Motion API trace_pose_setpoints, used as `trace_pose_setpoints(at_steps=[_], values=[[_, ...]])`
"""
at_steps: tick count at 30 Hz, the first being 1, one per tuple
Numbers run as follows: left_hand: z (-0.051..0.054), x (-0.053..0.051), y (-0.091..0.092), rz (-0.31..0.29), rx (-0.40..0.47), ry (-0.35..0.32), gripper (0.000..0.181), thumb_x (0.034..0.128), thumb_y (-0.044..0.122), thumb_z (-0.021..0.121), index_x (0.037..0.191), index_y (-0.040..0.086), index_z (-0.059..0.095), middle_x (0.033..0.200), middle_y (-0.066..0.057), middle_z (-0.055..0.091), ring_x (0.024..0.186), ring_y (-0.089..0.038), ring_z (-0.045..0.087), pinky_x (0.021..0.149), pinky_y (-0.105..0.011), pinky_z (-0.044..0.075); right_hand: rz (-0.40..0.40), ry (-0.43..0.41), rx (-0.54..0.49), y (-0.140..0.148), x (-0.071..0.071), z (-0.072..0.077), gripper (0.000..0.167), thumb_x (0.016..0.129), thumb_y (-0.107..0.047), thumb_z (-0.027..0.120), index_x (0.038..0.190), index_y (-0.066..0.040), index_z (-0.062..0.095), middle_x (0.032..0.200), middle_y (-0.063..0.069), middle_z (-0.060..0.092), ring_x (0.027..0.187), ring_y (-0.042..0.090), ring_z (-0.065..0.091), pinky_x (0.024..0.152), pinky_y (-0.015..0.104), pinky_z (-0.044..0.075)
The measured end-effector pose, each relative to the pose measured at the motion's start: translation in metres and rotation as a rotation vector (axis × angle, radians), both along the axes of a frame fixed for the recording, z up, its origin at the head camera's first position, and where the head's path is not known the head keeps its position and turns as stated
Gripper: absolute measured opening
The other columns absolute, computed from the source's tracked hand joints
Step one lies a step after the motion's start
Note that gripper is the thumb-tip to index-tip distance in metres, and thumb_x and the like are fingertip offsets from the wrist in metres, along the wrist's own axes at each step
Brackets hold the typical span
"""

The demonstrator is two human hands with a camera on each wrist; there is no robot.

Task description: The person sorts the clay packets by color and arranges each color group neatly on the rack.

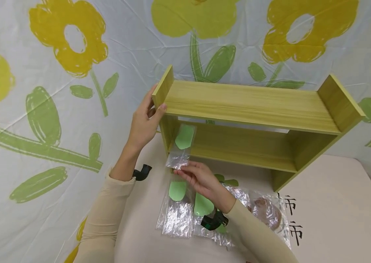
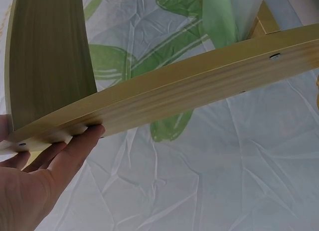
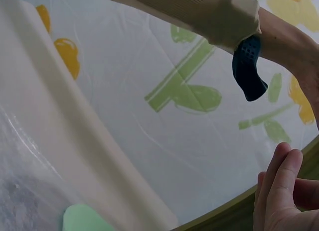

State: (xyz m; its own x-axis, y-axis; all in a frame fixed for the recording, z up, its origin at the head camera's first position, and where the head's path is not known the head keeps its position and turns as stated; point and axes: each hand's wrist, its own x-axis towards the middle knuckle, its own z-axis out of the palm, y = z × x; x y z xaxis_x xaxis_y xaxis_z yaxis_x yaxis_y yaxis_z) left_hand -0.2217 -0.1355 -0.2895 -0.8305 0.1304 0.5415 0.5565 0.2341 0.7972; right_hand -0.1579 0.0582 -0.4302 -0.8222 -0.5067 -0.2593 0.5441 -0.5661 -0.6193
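In the head view, my left hand grips the left side panel of a two-tier wooden shelf near its top. The left wrist view shows the fingers of this left hand pressed against the panel's outer face, beside small screw heads. My right hand pinches the lower edge of a clear plastic bag with a green rounded piece inside. This bag leans at the left end of the middle board, jutting past its front edge. In the right wrist view, the right fingers lie close together; the bag is out of sight.
More clear bags with green pieces lie on the pale tabletop before the shelf. A larger clear bag with something brown lies to the right, near black printed characters. A flower-patterned cloth hangs behind.
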Motion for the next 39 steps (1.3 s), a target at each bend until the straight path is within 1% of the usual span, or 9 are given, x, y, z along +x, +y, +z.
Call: trace_pose_setpoints(at_steps=[2, 7, 16, 19, 24, 27, 29, 34, 39], values=[[-0.005, -0.005, -0.001, -0.002, 0.0, 0.008, 0.06, 0.1023, 0.012, 0.059, 0.157, 0.019, 0.036, 0.146, -0.01, 0.051, 0.13, -0.018, 0.052, 0.103, -0.04, 0.045, -0.008, -0.021, -0.014, 0.0, -0.002, -0.001, 0.012, 0.1, 0.01, 0.048, 0.102, 0.01, 0.059, 0.106, 0.025, 0.061, 0.098, 0.025, 0.07, 0.091, 0.024, 0.051], [-0.008, -0.006, 0.0, -0.013, -0.001, 0.021, 0.059, 0.1028, 0.017, 0.059, 0.156, 0.025, 0.037, 0.144, -0.006, 0.053, 0.128, -0.016, 0.053, 0.102, -0.039, 0.045, -0.014, -0.03, -0.036, 0.002, -0.006, -0.003, 0.017, 0.101, 0.008, 0.047, 0.115, 0.015, 0.056, 0.108, 0.025, 0.063, 0.101, 0.024, 0.069, 0.092, 0.022, 0.05], [-0.007, -0.006, 0.002, -0.009, -0.003, 0.036, 0.059, 0.1026, 0.015, 0.059, 0.157, 0.023, 0.036, 0.143, -0.007, 0.054, 0.127, -0.016, 0.053, 0.101, -0.039, 0.046, -0.049, -0.003, -0.025, 0.008, -0.009, -0.004, 0.013, 0.102, 0.007, 0.049, 0.108, 0.012, 0.059, 0.105, 0.025, 0.066, 0.097, 0.024, 0.071, 0.091, 0.022, 0.05], [0.001, 0.001, 0.006, -0.004, -0.014, 0.029, 0.059, 0.1027, 0.01, 0.058, 0.157, 0.014, 0.035, 0.144, -0.013, 0.052, 0.128, -0.022, 0.053, 0.102, -0.04, 0.045, -0.034, 0.052, 0.036, 0.012, -0.004, -0.005, 0.013, 0.102, 0.005, 0.05, 0.11, 0.011, 0.058, 0.113, 0.027, 0.065, 0.099, 0.026, 0.07, 0.091, 0.025, 0.051], [0.015, 0.016, 0.01, 0.006, -0.017, 0.007, 0.058, 0.1032, 0.008, 0.056, 0.156, 0.007, 0.034, 0.143, -0.019, 0.051, 0.128, -0.026, 0.053, 0.102, -0.041, 0.045, -0.027, 0.165, 0.149, 0.026, 0.009, -0.008, 0.033, 0.103, 0.0, 0.052, 0.133, 0.013, 0.05, 0.127, 0.028, 0.06, 0.101, 0.027, 0.069, 0.094, 0.034, 0.051], [0.016, 0.017, 0.008, 0.013, -0.01, -0.009, 0.058, 0.1032, 0.009, 0.056, 0.157, 0.009, 0.034, 0.145, -0.018, 0.051, 0.128, -0.025, 0.053, 0.102, -0.041, 0.046, -0.031, 0.228, 0.185, 0.039, 0.018, -0.007, 0.041, 0.103, -0.003, 0.054, 0.14, 0.012, 0.046, 0.13, 0.028, 0.058, 0.1, 0.027, 0.07, 0.094, 0.038, 0.051], [0.02, 0.022, 0.009, 0.021, -0.011, -0.025, 0.058, 0.103, 0.008, 0.056, 0.157, 0.007, 0.034, 0.145, -0.019, 0.05, 0.129, -0.027, 0.052, 0.102, -0.042, 0.046, -0.033, 0.272, 0.224, 0.049, 0.023, -0.007, 0.042, 0.103, -0.007, 0.057, 0.14, 0.011, 0.047, 0.129, 0.026, 0.059, 0.1, 0.028, 0.07, 0.094, 0.04, 0.052], [0.02, 0.022, 0.008, 0.016, -0.008, -0.026, 0.058, 0.103, 0.007, 0.056, 0.156, 0.006, 0.034, 0.146, -0.018, 0.049, 0.13, -0.028, 0.052, 0.102, -0.042, 0.046, -0.046, 0.404, 0.387, 0.076, 0.039, -0.008, 0.045, 0.101, -0.013, 0.062, 0.137, 0.01, 0.049, 0.123, 0.021, 0.064, 0.101, 0.035, 0.069, 0.091, 0.046, 0.053], [0.02, 0.022, 0.009, 0.009, -0.001, -0.014, 0.057, 0.1028, 0.007, 0.055, 0.156, 0.006, 0.035, 0.146, -0.017, 0.049, 0.13, -0.026, 0.051, 0.104, -0.042, 0.044, -0.075, 0.517, 0.543, 0.106, 0.056, -0.009, 0.044, 0.102, -0.013, 0.059, 0.138, 0.009, 0.048, 0.124, 0.021, 0.064, 0.105, 0.046, 0.064, 0.089, 0.05, 0.053]])
